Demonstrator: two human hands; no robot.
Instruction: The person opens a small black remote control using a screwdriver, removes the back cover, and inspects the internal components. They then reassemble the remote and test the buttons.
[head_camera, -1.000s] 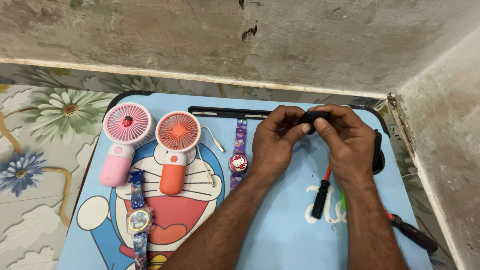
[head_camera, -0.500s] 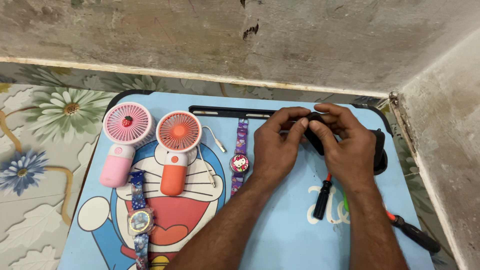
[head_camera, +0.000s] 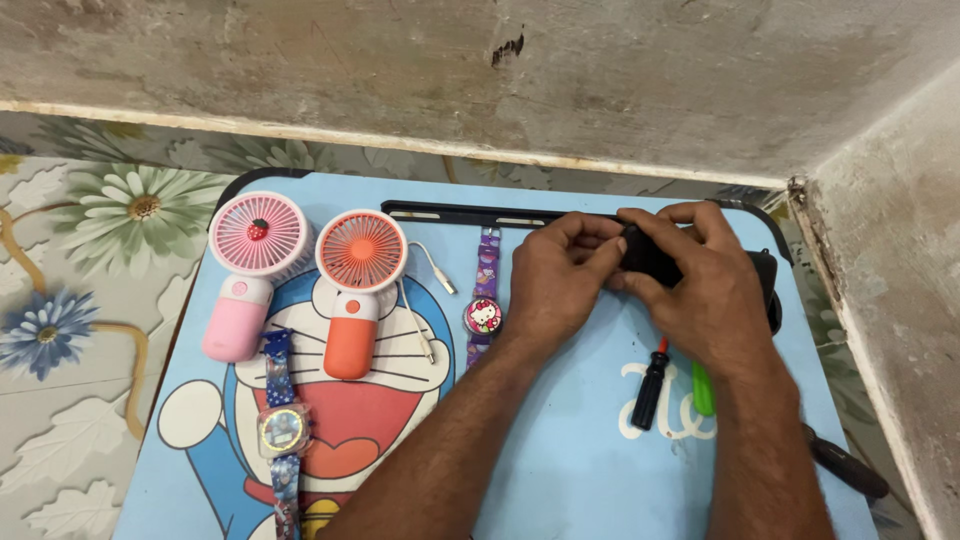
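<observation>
Both my hands meet over the far right of a blue cartoon-printed table. My left hand and my right hand together grip a small black object, mostly hidden by my fingers. Another black piece shows just behind my right hand. A black-handled screwdriver and a green tool lie below my right hand.
A pink handheld fan and an orange handheld fan lie at the left, with a white cable. A purple watch and a blue watch lie nearby. Concrete walls close the back and right; floral flooring is at the left.
My hands have shifted slightly on the black object, fingers curling closer around it. Nothing else on the table has moved.
</observation>
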